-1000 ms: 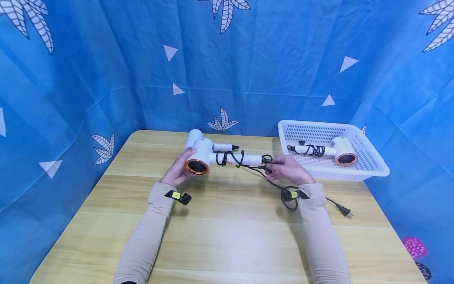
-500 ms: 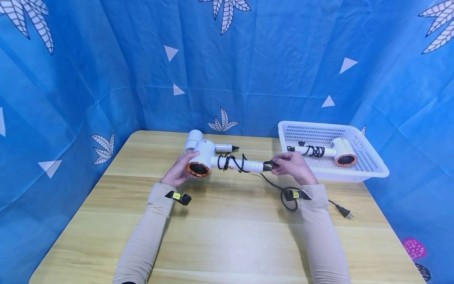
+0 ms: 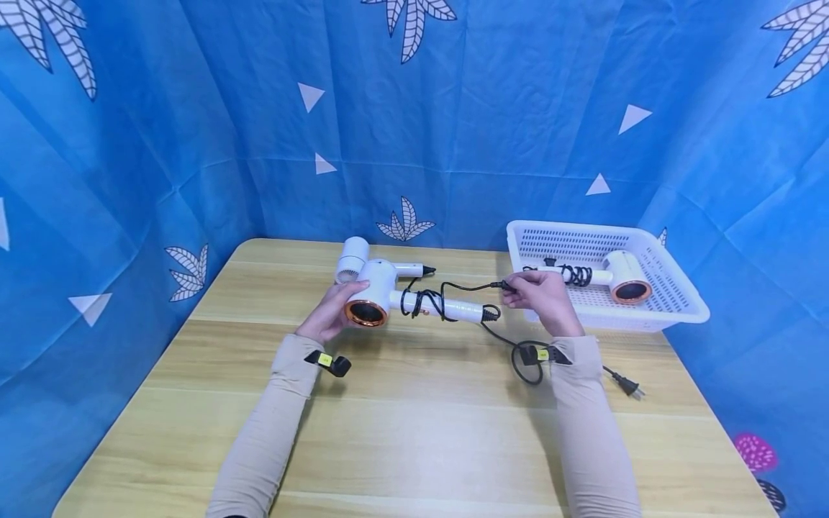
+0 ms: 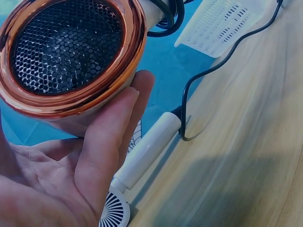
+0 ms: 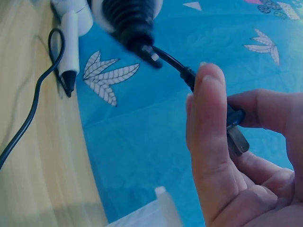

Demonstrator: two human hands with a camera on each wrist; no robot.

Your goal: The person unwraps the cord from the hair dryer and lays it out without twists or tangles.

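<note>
Glossy plastic hair dryer (image 3: 378, 279) – shiny metallic rim (image 4: 135, 40), wood-grain table (image 3: 414, 424), creased cloth backdrop (image 3: 401, 122)

no readable text, yellow label (image 3: 325, 359) on left wrist strap (image 3: 314, 356), second yellow label (image 3: 542, 355) on right wrist strap (image 3: 559, 355), marks too small

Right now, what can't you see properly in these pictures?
Plug: partly hidden in the right wrist view by the fingers of the right hand.
Copper ring: its top is cut off by the left wrist view's upper edge.
Black cord end: blurred in the right wrist view.
Rear hair dryer: partly hidden in the head view behind the held hair dryer.
</note>
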